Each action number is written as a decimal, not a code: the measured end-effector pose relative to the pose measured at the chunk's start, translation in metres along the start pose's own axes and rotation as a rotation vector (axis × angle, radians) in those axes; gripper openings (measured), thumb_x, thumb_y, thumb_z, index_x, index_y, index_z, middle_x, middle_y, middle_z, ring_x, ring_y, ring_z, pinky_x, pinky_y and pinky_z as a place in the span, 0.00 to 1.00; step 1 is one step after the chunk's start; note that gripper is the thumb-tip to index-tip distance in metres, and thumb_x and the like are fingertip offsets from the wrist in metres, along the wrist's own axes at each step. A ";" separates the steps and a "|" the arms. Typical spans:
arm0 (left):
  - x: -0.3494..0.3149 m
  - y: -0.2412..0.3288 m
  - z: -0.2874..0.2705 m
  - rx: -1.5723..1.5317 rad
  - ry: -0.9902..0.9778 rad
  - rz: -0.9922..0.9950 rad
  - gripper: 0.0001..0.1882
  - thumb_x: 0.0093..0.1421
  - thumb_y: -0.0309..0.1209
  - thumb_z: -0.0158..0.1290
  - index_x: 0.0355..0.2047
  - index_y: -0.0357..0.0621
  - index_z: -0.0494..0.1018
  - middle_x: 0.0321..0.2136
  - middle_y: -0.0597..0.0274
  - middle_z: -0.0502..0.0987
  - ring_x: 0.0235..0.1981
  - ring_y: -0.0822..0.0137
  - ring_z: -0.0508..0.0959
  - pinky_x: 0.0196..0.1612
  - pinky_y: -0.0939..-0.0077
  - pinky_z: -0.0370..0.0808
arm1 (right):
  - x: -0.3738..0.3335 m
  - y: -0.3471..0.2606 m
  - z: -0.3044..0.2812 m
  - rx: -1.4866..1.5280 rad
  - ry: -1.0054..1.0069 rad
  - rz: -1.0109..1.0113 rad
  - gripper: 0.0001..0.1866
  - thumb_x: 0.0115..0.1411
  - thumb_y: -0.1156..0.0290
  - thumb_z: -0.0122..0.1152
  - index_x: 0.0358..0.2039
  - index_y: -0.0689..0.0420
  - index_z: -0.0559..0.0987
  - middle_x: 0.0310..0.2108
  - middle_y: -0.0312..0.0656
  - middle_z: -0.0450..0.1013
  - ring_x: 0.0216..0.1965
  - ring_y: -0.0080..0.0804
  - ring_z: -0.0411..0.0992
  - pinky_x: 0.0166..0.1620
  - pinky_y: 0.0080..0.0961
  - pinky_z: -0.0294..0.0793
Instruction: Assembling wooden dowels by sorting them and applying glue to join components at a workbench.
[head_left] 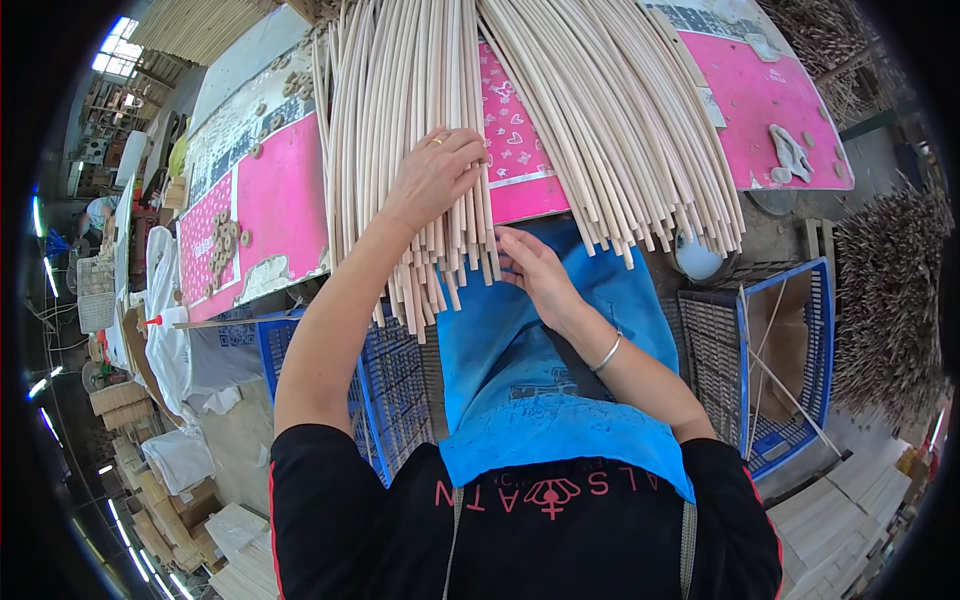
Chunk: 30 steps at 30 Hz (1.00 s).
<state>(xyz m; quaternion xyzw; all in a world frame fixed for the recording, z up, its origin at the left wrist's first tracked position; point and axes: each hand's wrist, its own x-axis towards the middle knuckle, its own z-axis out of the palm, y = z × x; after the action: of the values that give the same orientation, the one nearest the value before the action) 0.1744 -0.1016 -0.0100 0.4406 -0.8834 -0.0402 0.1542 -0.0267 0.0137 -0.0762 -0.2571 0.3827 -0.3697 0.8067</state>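
Long pale wooden rods [410, 90] lie side by side in a left bundle, their near ends uneven and sticking out past the table edge. My left hand [437, 175] lies over this bundle, fingers curled down around the rods at its right side. Just below and right of it, my right hand [540, 275] is at the rod ends, palm turned inward, fingers partly bent and apart. Its fingertips are close to the end of the rightmost rods; whether they touch is hard to see. A second bundle of wooden rods [610, 120] fans out to the right.
Pink sheets [285, 190] cover parts of the table. Small round brown pieces [225, 240] are scattered at left; a grey-white glove [790, 155] lies at right. Blue plastic crates [825, 350] stand below the table on both sides. A stack of thin sticks [890, 290] rises at far right.
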 end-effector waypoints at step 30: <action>0.017 0.022 0.022 -0.088 0.015 -0.047 0.29 0.57 0.29 0.62 0.59 0.50 0.69 0.54 0.57 0.74 0.57 0.56 0.75 0.69 0.57 0.66 | 0.009 0.002 -0.023 0.252 0.417 -0.158 0.10 0.69 0.60 0.61 0.42 0.53 0.79 0.35 0.34 0.77 0.36 0.20 0.75 0.47 0.28 0.79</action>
<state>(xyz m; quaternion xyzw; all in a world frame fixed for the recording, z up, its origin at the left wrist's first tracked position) 0.1414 -0.1029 -0.0227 0.4544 -0.8690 -0.0792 0.1790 -0.0403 0.0047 -0.0941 -0.1016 0.4703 -0.5212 0.7048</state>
